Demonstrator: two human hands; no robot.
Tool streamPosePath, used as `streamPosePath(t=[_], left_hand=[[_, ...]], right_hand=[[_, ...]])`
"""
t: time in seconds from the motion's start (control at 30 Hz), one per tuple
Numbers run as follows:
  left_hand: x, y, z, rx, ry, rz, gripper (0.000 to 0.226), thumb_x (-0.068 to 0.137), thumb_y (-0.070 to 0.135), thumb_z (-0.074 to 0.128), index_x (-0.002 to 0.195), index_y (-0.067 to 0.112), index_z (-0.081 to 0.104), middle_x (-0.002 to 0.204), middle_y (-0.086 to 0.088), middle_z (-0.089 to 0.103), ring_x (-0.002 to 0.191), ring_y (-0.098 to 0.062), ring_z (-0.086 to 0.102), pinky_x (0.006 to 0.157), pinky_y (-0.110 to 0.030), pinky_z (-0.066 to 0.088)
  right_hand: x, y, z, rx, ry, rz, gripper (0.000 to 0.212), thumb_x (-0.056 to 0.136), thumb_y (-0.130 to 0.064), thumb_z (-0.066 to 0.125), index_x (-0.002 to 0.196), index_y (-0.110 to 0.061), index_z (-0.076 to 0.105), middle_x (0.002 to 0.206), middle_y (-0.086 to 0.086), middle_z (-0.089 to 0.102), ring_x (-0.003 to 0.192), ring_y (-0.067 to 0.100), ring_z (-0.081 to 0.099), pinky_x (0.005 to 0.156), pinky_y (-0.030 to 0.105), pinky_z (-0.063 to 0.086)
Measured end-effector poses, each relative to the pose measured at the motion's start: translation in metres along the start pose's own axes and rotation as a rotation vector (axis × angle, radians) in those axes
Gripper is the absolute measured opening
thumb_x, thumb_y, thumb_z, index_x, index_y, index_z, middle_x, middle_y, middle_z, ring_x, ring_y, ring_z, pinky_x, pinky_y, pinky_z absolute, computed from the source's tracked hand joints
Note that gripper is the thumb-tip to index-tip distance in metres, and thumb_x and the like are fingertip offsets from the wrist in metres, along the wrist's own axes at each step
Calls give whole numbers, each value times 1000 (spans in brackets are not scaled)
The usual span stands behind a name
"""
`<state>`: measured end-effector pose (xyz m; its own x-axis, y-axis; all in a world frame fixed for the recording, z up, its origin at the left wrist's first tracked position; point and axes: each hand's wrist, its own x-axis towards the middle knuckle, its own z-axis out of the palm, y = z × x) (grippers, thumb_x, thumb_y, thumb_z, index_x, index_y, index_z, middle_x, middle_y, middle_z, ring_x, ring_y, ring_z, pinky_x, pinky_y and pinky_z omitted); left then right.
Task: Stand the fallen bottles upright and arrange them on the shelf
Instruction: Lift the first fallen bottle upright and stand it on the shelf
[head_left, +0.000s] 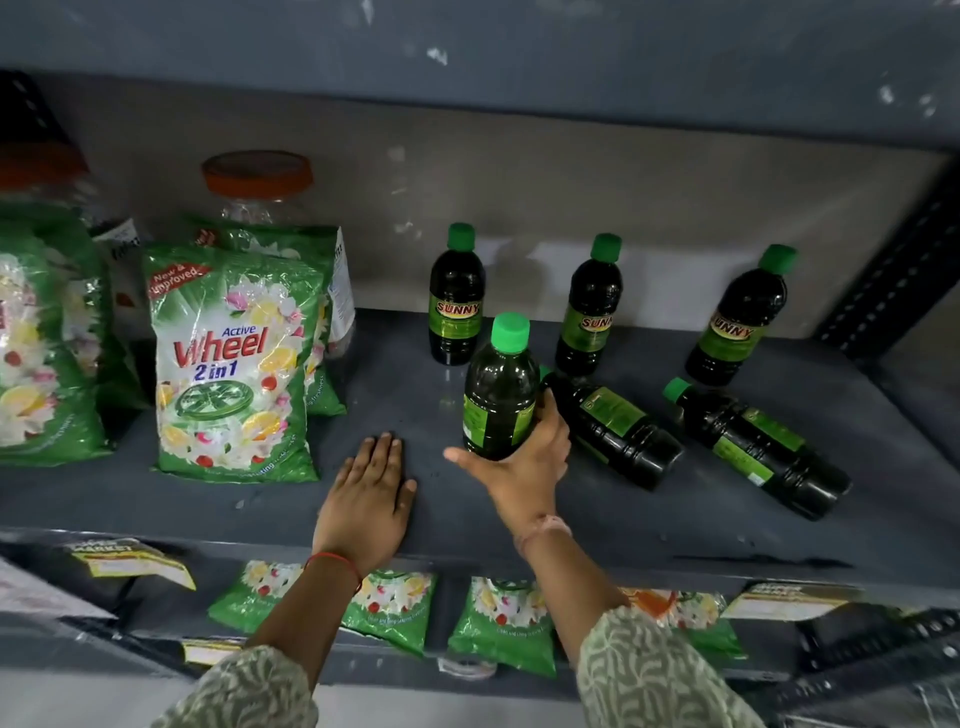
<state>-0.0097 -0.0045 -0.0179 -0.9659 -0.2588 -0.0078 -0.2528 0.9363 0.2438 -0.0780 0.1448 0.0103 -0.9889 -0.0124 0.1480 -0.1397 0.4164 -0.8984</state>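
My right hand (524, 457) grips a dark green bottle (498, 384) with a green cap, held upright just above the grey shelf (395, 384). Three like bottles stand upright at the back: one (456, 301) on the left, one (589, 312) in the middle, one (740, 322) on the right. Two bottles lie on their sides, one (618, 431) right behind my right hand and one (763, 449) further right. My left hand (371, 491) rests flat on the shelf, palm down, holding nothing.
Green detergent packets (234, 364) stand at the shelf's left, with orange-lidded jars (257, 182) behind them. More packets (501, 629) lie on the shelf below. A dark perforated upright (893, 270) closes the right end.
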Motion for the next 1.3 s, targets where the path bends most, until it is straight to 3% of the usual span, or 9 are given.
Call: streamPosePath(t=[0.23,0.4,0.53,0.63,0.73,0.83,0.97,1.1,1.3], left_hand=[[0,0,-2,-15,-20,2,77,79,51,0,145,13,6,158,-3,6,146,-17,1,121,-33,3],[-1,1,-3,-2,-28,1,74,80,47,2,145,13,5,158,-3,5,146,-17,1,120,-33,3],[-1,1,-4,-13,-38,-3,65,89,44,9,145,13,5,158,-3,5,146,-17,1,121,-33,3],[-1,2,-4,-19,-36,-5,65,88,43,10,145,13,6,158,-3,6,146,-18,1,121,-33,3],[-2,3,-4,-2,-37,-1,72,81,45,5,145,13,5,158,-3,5,146,-17,1,120,-33,2],[-1,1,-4,2,-33,0,80,76,52,-5,145,13,5,158,-2,5,146,-17,1,120,-32,2],[-1,2,-4,-6,-47,-4,72,81,45,4,145,13,4,158,-3,4,146,-18,0,121,-33,2],[-2,3,-6,-14,-54,-8,57,96,37,17,145,12,4,158,-3,3,146,-18,0,121,-34,2],[-2,3,-7,-28,-45,-3,73,80,44,6,145,13,6,158,-4,5,146,-19,2,121,-34,3]], right_hand=[[12,8,-3,100,-67,-18,81,57,-17,79,128,-18,40,120,7,56,112,22,53,99,45,45],[13,9,-4,18,-110,-43,118,48,-38,88,141,-16,18,146,11,29,135,26,25,114,46,24],[12,9,2,-5,-46,-39,97,56,-30,85,133,-9,29,130,13,42,124,28,36,108,44,33],[18,17,-14,175,-250,18,79,65,-9,78,129,-14,33,122,5,53,113,18,50,105,44,41],[31,21,-22,215,-461,37,92,66,1,76,138,-14,22,136,10,46,124,20,43,109,42,33],[28,15,-8,139,-282,16,119,44,-28,89,140,-19,19,141,10,39,130,25,35,111,47,30],[12,12,-1,45,-41,-35,94,52,-29,87,128,-6,38,127,14,46,123,29,38,107,41,34],[19,19,-24,132,-254,-17,69,65,-13,80,123,-13,42,113,2,56,110,20,53,97,33,42],[42,26,-36,150,-539,43,79,71,3,71,136,-12,28,133,7,48,126,24,44,111,46,33]])
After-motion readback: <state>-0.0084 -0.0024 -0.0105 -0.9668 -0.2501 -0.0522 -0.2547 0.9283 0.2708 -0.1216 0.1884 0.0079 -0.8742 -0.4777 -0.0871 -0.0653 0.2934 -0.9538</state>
